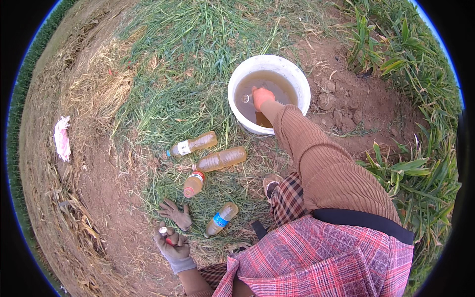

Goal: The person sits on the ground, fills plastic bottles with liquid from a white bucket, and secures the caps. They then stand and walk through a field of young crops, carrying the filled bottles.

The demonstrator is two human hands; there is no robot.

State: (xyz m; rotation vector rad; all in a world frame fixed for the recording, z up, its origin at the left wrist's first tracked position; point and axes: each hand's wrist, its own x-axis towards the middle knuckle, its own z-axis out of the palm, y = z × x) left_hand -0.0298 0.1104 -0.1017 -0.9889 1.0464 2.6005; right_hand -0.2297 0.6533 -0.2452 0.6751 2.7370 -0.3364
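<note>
My bare right hand (262, 97) reaches into a white plastic bucket (233, 105) of murky brownish liquid, its fingers curled below the surface. It grips a bottle whose round mouth (245, 98) shows just left of the fist; the murk hides the bottle's body. At lower left my left hand (172, 243), in a grey-brown work glove, holds a white bottle cap (163, 231) and a small red piece, likely another cap (170, 241). Beyond it lies a matching empty glove (176, 214). Plastic bottles with yellowish liquid lie on cut grass: one white-labelled (184, 147), one unlabelled (220, 159), one red-labelled (194, 183).
A blue-labelled plastic bottle (222, 219) lies near my knees. Cut grass (193, 48) spreads around the bucket, with bare soil (356, 111) to its right. Leafy plants (412, 167) line the right side. A pink-and-white cloth or bag (62, 139) lies far left.
</note>
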